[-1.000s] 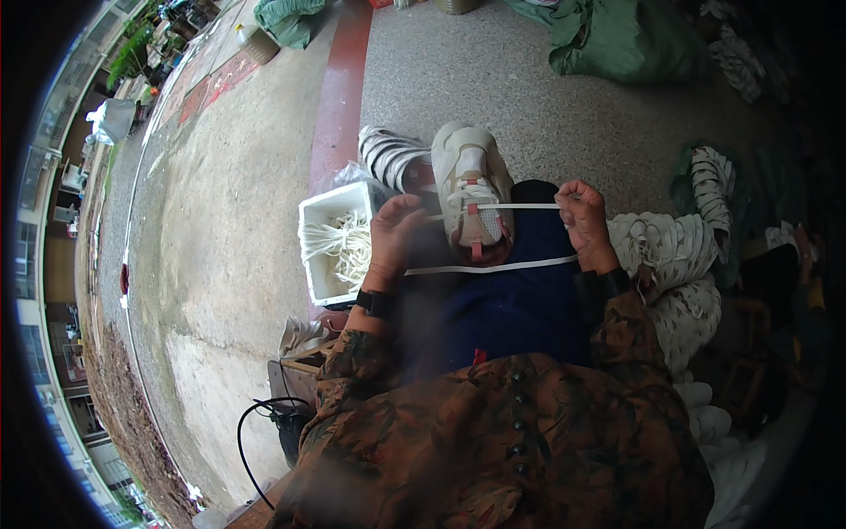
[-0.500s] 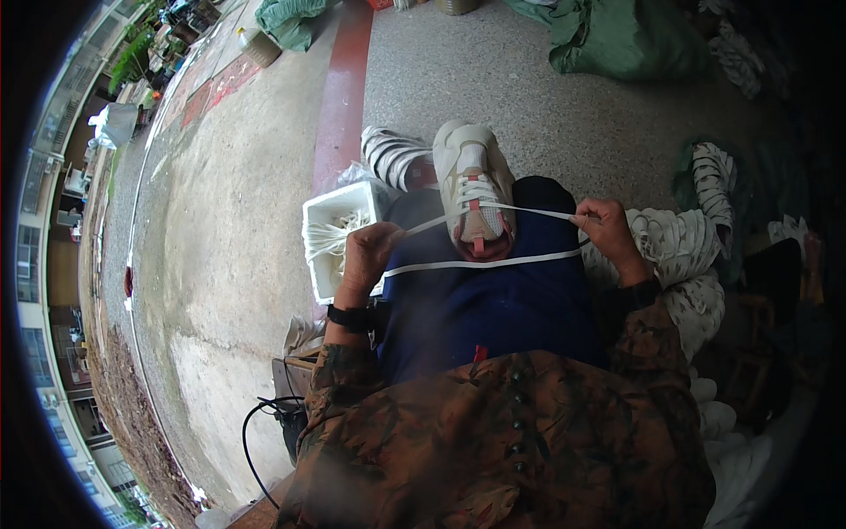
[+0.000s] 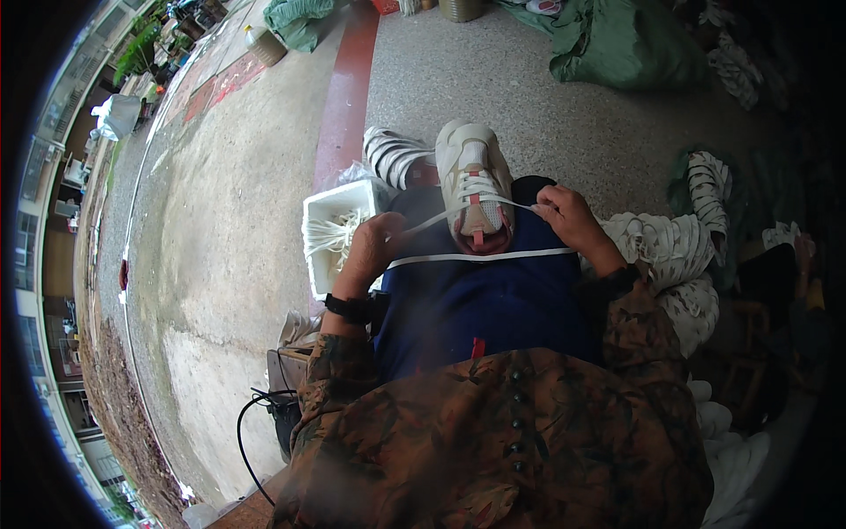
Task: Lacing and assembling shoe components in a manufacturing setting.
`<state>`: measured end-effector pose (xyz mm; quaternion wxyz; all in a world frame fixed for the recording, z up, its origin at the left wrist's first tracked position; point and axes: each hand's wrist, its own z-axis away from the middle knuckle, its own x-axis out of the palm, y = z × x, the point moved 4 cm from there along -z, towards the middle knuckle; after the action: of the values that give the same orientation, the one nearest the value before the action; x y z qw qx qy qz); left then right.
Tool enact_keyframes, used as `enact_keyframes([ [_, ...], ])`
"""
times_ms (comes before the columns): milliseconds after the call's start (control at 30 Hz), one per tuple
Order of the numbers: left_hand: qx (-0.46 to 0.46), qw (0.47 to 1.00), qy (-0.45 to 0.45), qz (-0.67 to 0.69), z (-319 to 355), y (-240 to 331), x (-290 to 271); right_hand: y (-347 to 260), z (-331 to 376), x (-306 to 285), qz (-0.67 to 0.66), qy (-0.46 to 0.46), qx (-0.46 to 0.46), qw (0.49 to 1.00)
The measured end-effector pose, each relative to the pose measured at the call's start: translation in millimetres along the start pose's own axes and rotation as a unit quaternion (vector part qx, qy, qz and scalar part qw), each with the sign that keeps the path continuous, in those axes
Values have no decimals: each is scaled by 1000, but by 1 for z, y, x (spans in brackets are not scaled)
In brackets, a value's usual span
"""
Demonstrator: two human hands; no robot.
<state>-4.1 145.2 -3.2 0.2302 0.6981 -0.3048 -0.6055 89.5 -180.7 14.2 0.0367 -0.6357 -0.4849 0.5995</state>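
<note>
A beige and white sneaker (image 3: 477, 152) with pink details rests on my blue-covered lap, its toe pointing away from me and its heel opening close to me. White shoelace (image 3: 429, 222) runs through its upper eyelets, one end out to each side. My left hand (image 3: 375, 242) is closed on the left end, beside the foam box. The right end is pinched between the fingers of my right hand (image 3: 567, 215), just right of the shoe. A white strap (image 3: 480, 257) lies across my thighs below the heel.
A white foam box (image 3: 308, 204) of loose laces stands at my left. Bundled white shoe pieces (image 3: 656, 240) are piled at my right, with another stack (image 3: 397, 157) beyond the box. A green sack (image 3: 627, 48) lies at the far right.
My right hand has come in leftward and slightly up toward the shoe, and the lace on that side now spans a shorter gap. My left hand has shifted slightly.
</note>
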Motion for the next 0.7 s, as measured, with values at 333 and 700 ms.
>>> enact_keyframes([
  [333, -13, 999, 1, -49, -56, 42, 75, 7, -69, 61, -85, -163, 197, 963],
  [700, -77, 996, -34, -35, -63, 48, 69, -13, -106, 54, 66, -216, 89, 970],
])
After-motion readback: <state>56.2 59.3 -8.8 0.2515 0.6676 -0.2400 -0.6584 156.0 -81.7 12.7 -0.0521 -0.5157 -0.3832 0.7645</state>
